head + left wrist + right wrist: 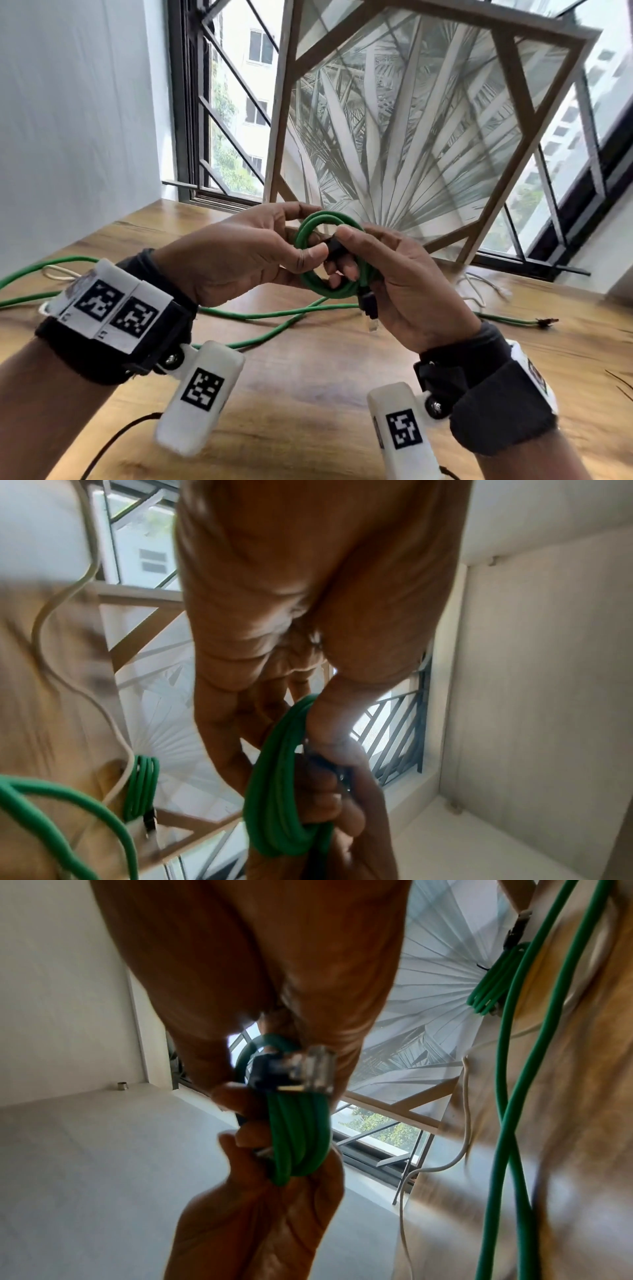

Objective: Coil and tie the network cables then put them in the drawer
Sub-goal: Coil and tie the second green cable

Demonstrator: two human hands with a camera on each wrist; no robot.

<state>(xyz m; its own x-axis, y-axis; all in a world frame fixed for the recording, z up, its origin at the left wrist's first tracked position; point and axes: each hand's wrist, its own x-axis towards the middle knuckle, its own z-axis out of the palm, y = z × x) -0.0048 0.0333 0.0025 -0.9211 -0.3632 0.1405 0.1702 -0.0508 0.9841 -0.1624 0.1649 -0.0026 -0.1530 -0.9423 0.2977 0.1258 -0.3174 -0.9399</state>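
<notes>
Green coil held above wooden table, left hand and right hand both pinching it, clear plug dangling, loose green cable on table, framed palm print behind.

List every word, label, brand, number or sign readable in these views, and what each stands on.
No readable text in any view.
Wrist camera housings: square black-and-white coded markers only, no letters or digits.
Left wristband: tiny marks under its markers, too small to read.
Green cable coil: no visible print.

Small green cable coil in midair, clear plug dangling below
</notes>
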